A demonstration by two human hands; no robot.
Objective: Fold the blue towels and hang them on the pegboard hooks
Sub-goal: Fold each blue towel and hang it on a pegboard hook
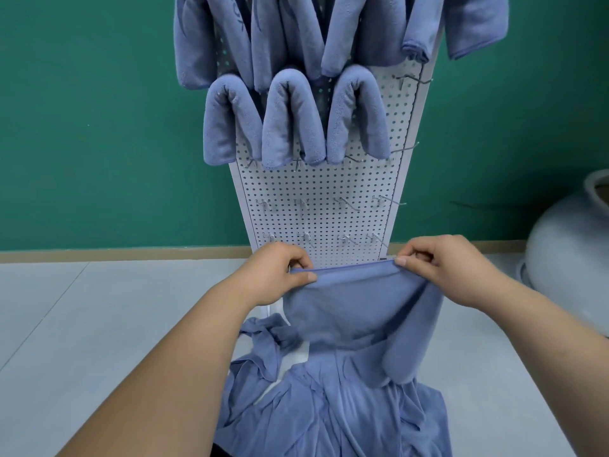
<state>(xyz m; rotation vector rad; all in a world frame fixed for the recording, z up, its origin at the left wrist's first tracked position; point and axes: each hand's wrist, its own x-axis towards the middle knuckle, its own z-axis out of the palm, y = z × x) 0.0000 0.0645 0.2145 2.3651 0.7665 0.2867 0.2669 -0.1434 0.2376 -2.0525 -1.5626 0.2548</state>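
Observation:
A blue towel (pixel 349 308) hangs stretched between my two hands in front of the base of the white pegboard (pixel 316 199). My left hand (pixel 280 275) pinches its top left corner. My right hand (pixel 441 268) pinches the top right corner, and the right side of the towel droops in a fold. Several folded blue towels (pixel 290 120) hang over hooks on the upper pegboard. Bare metal hooks (pixel 346 204) stick out of the lower rows.
A heap of loose blue towels (pixel 329 407) lies on the grey floor below my hands. A large pale ceramic pot (pixel 573 258) stands at the right. A green wall (pixel 99 127) is behind the pegboard.

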